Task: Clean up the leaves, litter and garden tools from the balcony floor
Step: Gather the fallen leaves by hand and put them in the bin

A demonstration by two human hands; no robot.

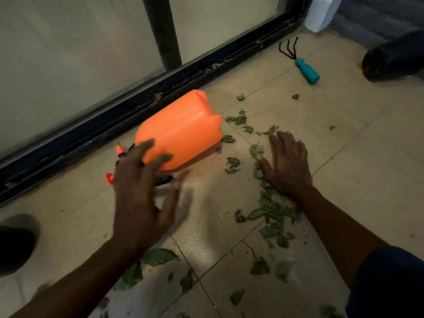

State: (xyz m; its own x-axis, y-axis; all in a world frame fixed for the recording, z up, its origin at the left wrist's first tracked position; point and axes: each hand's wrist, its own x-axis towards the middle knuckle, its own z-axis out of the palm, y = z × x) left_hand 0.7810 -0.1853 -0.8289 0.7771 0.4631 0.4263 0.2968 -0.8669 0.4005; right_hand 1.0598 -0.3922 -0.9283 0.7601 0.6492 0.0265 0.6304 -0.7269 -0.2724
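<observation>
leaves [270,210] lie scattered on the floor [344,134] beside my right hand [286,166], which is flat with fingers spread. my left hand [140,191], spread and blurred, hovers at the tipped orange sprayer [183,129]. risk: a careless sweep pushes leaves into the door track [160,97].

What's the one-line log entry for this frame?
left hand: open, above orange sprayer | right hand: flat on leaves | hand rake: untouched
</observation>
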